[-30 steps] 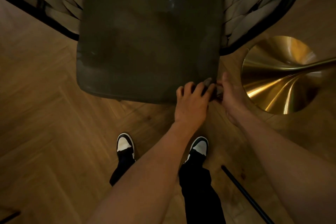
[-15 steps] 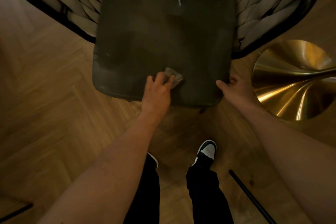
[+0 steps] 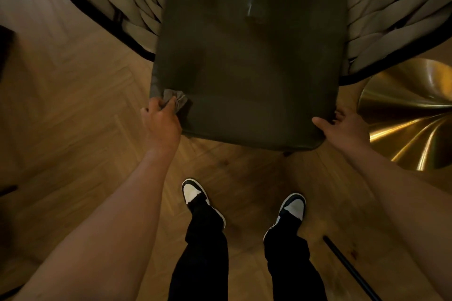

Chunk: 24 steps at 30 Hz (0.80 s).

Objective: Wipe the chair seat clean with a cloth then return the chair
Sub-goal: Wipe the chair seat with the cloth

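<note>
A dark olive chair seat (image 3: 252,61) fills the upper middle of the head view, ringed by a woven beige backrest (image 3: 381,14) on a black frame. My left hand (image 3: 160,121) is at the seat's front left corner, shut on a small crumpled grey cloth (image 3: 176,99) pressed against the cushion. My right hand (image 3: 342,129) grips the seat's front right corner, thumb on top and fingers curled around the side edge. A pale streak (image 3: 249,8) shows near the back of the seat.
A shiny brass table base (image 3: 411,115) stands close to the right of the chair. The floor (image 3: 73,110) is herringbone wood. My two black-and-white shoes (image 3: 195,193) stand just in front of the seat. A thin black rod (image 3: 349,269) lies at the lower right.
My left hand has swept the cloth along the seat's front edge from the right corner to the left corner. My right hand stayed at the front right corner.
</note>
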Motion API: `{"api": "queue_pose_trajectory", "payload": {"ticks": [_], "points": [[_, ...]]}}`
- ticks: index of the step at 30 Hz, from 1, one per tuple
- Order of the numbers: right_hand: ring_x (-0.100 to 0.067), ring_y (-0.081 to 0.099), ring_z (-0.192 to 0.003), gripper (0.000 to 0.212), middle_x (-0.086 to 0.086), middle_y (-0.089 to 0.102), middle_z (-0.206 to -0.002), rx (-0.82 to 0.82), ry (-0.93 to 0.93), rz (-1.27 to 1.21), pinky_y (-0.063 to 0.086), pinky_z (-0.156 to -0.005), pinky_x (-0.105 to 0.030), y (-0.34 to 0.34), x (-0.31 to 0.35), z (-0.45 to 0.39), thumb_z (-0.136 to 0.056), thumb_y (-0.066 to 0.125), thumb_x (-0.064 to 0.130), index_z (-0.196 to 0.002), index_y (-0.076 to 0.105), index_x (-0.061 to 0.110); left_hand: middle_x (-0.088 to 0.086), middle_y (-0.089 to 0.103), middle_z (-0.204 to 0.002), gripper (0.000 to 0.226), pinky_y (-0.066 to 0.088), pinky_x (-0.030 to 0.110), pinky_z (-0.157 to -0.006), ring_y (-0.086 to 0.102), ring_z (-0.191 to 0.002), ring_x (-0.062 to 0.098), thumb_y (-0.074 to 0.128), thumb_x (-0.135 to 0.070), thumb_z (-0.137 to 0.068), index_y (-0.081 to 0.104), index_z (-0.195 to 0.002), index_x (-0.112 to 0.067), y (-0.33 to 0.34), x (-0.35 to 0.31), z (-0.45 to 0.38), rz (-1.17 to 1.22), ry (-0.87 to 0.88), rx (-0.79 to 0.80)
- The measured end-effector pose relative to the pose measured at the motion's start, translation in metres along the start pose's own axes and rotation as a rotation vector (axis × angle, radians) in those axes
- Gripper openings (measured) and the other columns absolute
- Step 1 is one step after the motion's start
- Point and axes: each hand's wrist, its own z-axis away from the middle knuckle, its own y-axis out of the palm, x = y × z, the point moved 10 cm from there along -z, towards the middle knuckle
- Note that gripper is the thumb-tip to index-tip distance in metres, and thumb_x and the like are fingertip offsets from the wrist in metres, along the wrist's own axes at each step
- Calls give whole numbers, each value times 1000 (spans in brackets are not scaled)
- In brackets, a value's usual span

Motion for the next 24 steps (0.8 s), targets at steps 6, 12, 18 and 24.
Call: {"api": "queue_pose_trajectory", "payload": {"ticks": [6, 12, 18, 24], "points": [[-28, 57, -130, 64, -9, 56, -147, -5, -13, 2, 40, -92, -28, -1, 0, 2, -94, 72, 33, -149, 47, 14, 17, 53, -111, 31, 42, 34, -74, 52, -91, 35, 51, -9, -92, 66, -119, -9, -16, 36, -9, 86, -168, -9], [-28, 57, -129, 64, -9, 56, -146, -23, 11, -24, 44, -94, -33, -1, -3, 1, -93, 74, 30, -149, 46, 14, 14, 54, -115, 31, 27, 15, -76, 41, -91, 12, 50, -12, -95, 65, -123, -12, -24, 83, -19, 301, -419, -23], [-15, 56, -115, 49, -3, 60, -140, -42, 35, -187, 44, -91, -31, -3, -8, 4, -100, 62, 40, -144, 54, 19, 13, 56, -115, 32, 39, 26, -90, 54, -105, 26, 54, -7, -94, 64, -125, -7, -10, 49, -28, 362, -247, 42], [-17, 65, -112, 76, 8, 67, -126, -19, 106, -341, 50, -105, -49, -11, -19, 0, -80, 49, 87, -132, 64, 34, 18, 60, -108, 33, 37, 24, -83, 56, -98, 33, 53, -1, -89, 68, -118, -3, -11, 14, -21, 301, -90, 7]]}}
